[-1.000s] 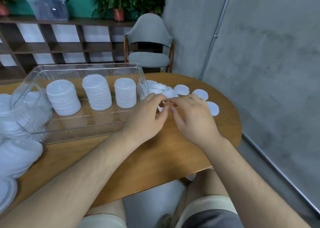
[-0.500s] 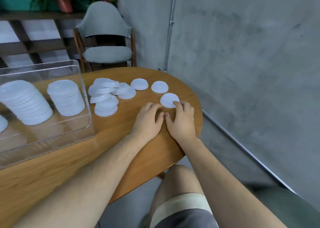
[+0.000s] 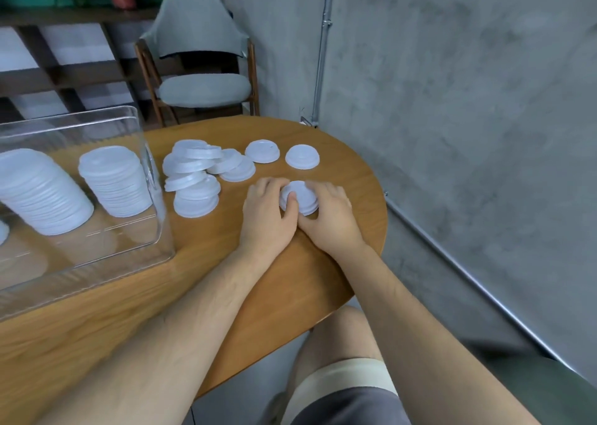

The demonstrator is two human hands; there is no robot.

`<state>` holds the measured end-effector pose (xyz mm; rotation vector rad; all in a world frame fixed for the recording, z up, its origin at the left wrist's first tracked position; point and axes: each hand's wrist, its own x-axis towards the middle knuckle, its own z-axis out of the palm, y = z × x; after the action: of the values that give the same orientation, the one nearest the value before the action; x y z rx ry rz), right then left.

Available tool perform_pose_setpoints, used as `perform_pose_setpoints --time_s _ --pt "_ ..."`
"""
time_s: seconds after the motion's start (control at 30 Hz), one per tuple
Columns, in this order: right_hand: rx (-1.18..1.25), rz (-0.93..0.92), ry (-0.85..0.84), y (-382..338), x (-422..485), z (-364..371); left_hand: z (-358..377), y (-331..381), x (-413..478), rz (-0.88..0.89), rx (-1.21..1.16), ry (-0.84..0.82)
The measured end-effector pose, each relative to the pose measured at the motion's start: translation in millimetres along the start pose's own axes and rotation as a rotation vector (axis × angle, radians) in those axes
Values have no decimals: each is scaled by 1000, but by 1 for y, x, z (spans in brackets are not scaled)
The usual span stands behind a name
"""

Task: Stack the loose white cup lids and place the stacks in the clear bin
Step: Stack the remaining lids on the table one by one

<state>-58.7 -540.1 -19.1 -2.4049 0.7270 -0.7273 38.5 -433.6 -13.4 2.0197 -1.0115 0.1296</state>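
Clear bin (image 3: 97, 272): far left on the table (image 3: 290, 279); lid stacks (image 3: 116, 182) stand inside.
Loose lids (image 3: 193, 179): jumbled pile just right of the bin.
Single lids (image 3: 262, 150): two, beyond the pile, apart.
Left hand (image 3: 268, 211): fingers curled round the small lid stack (image 3: 303, 198), thumb on top.
Small lid stack: on the table, between both hands.
Right hand (image 3: 332, 214): grasps the stack's right side.

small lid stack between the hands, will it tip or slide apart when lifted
Probably light: the small lid stack looks like thin white plastic. It likely holds together, as the left hand and right hand cup both sides. Taller, it may lean like the big pile in the bin.
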Motion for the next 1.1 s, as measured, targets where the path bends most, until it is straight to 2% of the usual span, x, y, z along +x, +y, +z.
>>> perform_pose_setpoints --time_s 0.2,0.37,0.6,0.8,0.97,1.1 --pt "72 -132 -75 -34 -44 16 -41 -16 -43 61 16 46" --pt "115 -197 -142 -60 -69 27 -78 -36 -77 3 59 -13" --pt "19 -292 -252 -70 -86 29 -124 -61 -116 -17 133 -138" --pt "147 -184 -352 -83 -72 26 -133 -60 -120 -27 168 -139" --pt "170 -161 -221 -113 -27 31 -129 -61 -121 -18 217 -146" --pt "85 -172 -134 -129 29 50 -127 -62 -120 -48 225 -123"
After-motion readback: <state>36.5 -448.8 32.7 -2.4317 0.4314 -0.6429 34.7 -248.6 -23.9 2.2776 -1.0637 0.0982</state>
